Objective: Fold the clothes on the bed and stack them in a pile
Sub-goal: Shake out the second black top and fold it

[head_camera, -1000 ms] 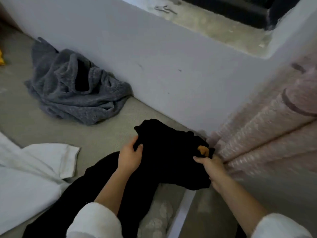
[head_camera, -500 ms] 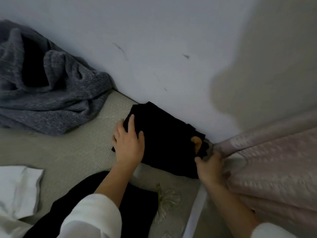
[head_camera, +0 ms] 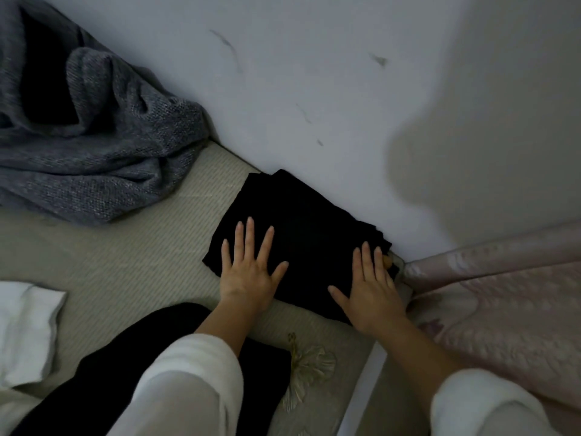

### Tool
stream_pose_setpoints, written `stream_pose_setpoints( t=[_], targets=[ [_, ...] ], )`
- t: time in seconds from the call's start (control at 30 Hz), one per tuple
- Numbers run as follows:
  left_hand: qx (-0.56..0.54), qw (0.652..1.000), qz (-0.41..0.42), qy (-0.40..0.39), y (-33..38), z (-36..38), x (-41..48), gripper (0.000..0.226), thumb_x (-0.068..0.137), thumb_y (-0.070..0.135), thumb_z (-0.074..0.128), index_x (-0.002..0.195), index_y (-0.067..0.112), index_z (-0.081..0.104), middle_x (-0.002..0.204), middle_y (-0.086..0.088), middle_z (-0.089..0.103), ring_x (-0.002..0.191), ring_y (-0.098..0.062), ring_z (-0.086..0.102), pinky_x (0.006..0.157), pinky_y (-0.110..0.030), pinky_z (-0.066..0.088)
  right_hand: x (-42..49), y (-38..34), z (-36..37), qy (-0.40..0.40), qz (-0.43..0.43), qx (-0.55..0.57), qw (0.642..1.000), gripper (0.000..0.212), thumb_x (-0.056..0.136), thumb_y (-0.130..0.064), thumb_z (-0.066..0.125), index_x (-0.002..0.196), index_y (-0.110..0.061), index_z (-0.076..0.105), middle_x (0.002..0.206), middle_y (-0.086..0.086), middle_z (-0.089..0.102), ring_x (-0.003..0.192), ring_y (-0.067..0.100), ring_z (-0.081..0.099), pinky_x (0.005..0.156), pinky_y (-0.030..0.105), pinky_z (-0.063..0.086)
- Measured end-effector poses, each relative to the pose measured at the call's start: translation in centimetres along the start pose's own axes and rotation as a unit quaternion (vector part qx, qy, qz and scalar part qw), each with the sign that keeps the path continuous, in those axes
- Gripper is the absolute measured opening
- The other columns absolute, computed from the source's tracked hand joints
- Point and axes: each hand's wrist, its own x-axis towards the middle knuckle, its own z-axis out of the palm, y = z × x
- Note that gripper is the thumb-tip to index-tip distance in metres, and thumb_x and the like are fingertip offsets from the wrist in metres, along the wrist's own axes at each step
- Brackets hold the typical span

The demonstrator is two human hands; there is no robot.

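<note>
A folded black garment (head_camera: 301, 234) lies flat on the bed (head_camera: 132, 262) against the wall. My left hand (head_camera: 248, 272) presses on its near left part with fingers straight and spread. My right hand (head_camera: 371, 284) lies flat on its right end, fingers straight, next to a small orange tag (head_camera: 388, 261). A crumpled grey knit sweater (head_camera: 94, 146) sits at the far left by the wall. A white garment (head_camera: 25, 332) lies at the left edge. Another black garment (head_camera: 110, 372) stretches under my left forearm.
The white wall (head_camera: 314, 89) runs right behind the folded piece. A pink quilted blanket (head_camera: 503, 309) is bunched on the right, touching the corner. A flower print (head_camera: 308, 369) shows on the sheet near me.
The folded black garment has been set down by the wall. My right hand let go of its end and now lies flat on it; my left hand spread out on top.
</note>
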Motion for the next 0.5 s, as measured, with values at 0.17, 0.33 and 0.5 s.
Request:
stream_pose_setpoints(
  t=[0.17, 0.33, 0.5],
  targets=[
    [-0.035, 0.994, 0.008, -0.103, -0.1, -4.8, 0.8, 0.074, 0.092, 0.059, 0.036, 0.152, 0.022, 0.012, 0.160, -0.009, -0.004, 0.147, -0.026, -0.009, 0.115, -0.050, -0.006, -0.6, -0.2, -2.3, -0.008, -0.015, 0.016, 1.000, 0.083, 0.095, -0.053, 0.042, 0.153, -0.011, -0.001, 0.161, 0.005, -0.012, 0.147, 0.022, -0.011, 0.118, 0.038, 0.007],
    [-0.151, 0.988, -0.029, 0.002, -0.2, -5.1, -6.8, 0.062, 0.095, 0.036, 0.043, 0.151, 0.020, 0.021, 0.161, -0.007, 0.007, 0.148, -0.022, -0.001, 0.117, -0.042, 0.003, -4.6, -4.0, -3.6, 0.045, -0.037, 0.069, 0.996, 0.061, 0.094, -0.038, 0.050, 0.145, -0.011, 0.029, 0.153, 0.007, 0.025, 0.140, 0.026, 0.020, 0.110, 0.041, 0.025],
    [-0.167, 0.980, -0.071, 0.083, -1.2, -0.6, -19.6, 0.060, 0.096, 0.035, 0.037, 0.151, 0.024, 0.017, 0.161, -0.002, -0.005, 0.141, -0.016, -0.027, 0.113, -0.036, -0.019, -10.0, -7.9, -0.5, -0.004, -0.085, 0.074, 0.994, 0.051, 0.093, -0.035, 0.053, 0.137, -0.014, 0.038, 0.139, 0.006, 0.039, 0.126, 0.023, 0.035, 0.097, 0.033, 0.033]
  ],
)
